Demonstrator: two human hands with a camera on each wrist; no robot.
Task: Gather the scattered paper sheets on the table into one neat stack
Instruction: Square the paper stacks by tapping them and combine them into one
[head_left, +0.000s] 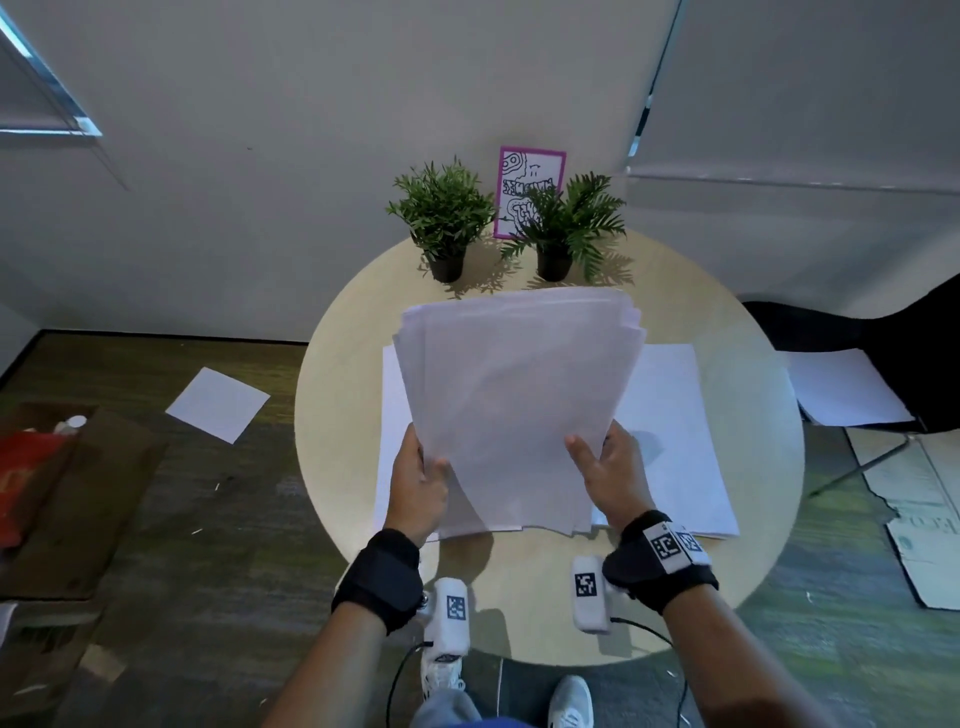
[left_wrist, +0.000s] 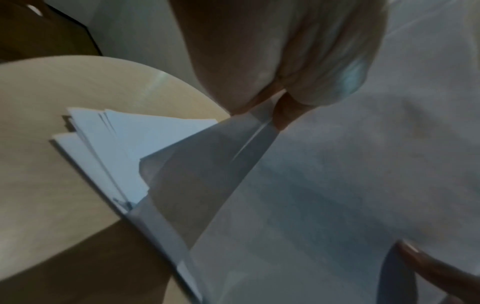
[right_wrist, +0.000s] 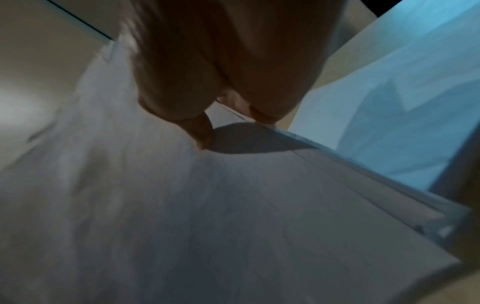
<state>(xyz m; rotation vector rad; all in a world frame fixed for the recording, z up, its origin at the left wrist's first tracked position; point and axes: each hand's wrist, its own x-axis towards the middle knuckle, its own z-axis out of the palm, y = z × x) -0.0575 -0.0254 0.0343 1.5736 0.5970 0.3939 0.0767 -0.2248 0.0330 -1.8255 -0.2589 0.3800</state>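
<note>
A sheaf of white paper sheets (head_left: 514, 405) stands tilted up over the round beige table (head_left: 550, 587), its lower edge down near the table. My left hand (head_left: 418, 480) grips its left edge and my right hand (head_left: 610, 470) grips its right edge, thumbs on the near face. More white sheets lie flat beneath: some at the left (head_left: 392, 431), some at the right (head_left: 670, 431). In the left wrist view the held sheaf (left_wrist: 324, 185) fills the right side, with flat sheets (left_wrist: 124, 139) on the table. In the right wrist view the held sheaf (right_wrist: 207, 205) fills the frame.
Two small potted plants (head_left: 444, 218) (head_left: 563, 226) and a purple-framed card (head_left: 530, 176) stand at the table's far edge. A white sheet (head_left: 218, 402) lies on the floor at the left, another (head_left: 847, 387) at the right. Cardboard (head_left: 914, 514) lies on the floor.
</note>
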